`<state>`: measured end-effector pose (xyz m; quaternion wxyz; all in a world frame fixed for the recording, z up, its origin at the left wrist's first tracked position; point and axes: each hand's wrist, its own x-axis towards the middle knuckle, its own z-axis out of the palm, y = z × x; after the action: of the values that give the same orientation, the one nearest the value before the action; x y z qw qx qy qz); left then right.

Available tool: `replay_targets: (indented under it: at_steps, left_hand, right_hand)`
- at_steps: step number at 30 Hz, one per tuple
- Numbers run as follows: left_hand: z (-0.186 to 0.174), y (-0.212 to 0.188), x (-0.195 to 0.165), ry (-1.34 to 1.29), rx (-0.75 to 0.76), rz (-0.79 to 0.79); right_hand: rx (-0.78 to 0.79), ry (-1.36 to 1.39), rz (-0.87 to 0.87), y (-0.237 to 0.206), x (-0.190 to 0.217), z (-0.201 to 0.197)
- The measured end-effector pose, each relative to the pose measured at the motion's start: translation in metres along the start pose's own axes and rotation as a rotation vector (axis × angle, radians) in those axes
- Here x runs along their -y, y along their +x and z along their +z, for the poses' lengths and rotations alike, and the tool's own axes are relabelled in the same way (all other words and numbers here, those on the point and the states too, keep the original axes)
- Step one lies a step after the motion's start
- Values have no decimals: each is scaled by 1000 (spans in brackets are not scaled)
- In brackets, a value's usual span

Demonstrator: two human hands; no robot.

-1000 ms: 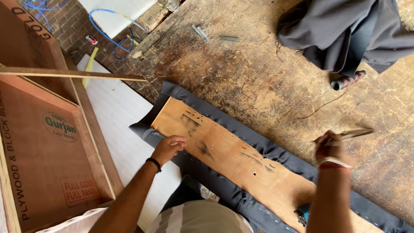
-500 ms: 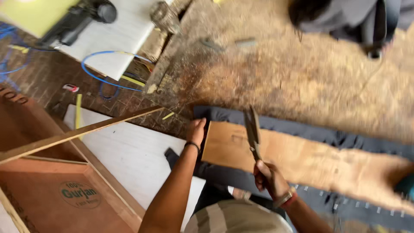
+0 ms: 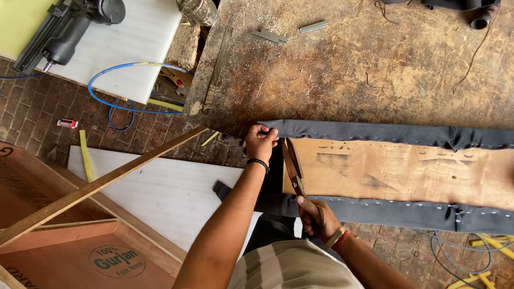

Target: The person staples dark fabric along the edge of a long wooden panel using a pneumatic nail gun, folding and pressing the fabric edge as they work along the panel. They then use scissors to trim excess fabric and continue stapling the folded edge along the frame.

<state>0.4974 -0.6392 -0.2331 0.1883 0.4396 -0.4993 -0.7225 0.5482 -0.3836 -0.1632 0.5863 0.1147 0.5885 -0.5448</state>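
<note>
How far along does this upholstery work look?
Done: dark fabric is stapled along both long edges of the wooden board. In hand: the left hand grips the fabric's end while the right hand holds scissors there. Left: that loose end.

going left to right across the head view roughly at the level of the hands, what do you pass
plywood frame → white sheet → left hand pinching the grey fabric at the board's end → scissors, gripped by the right hand → bare plywood board with the fabric stapled along both its long edges
</note>
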Motion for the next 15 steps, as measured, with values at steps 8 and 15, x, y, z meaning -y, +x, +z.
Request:
replay_targets:
  at_steps: [8, 15]
  left_hand:
    - [-5, 4, 2, 91, 4, 16]
    - [-9, 4, 1, 102, 38, 40]
  right_hand:
    - [-22, 98, -25, -6, -13, 20]
    - [-80, 83, -39, 12, -10, 23]
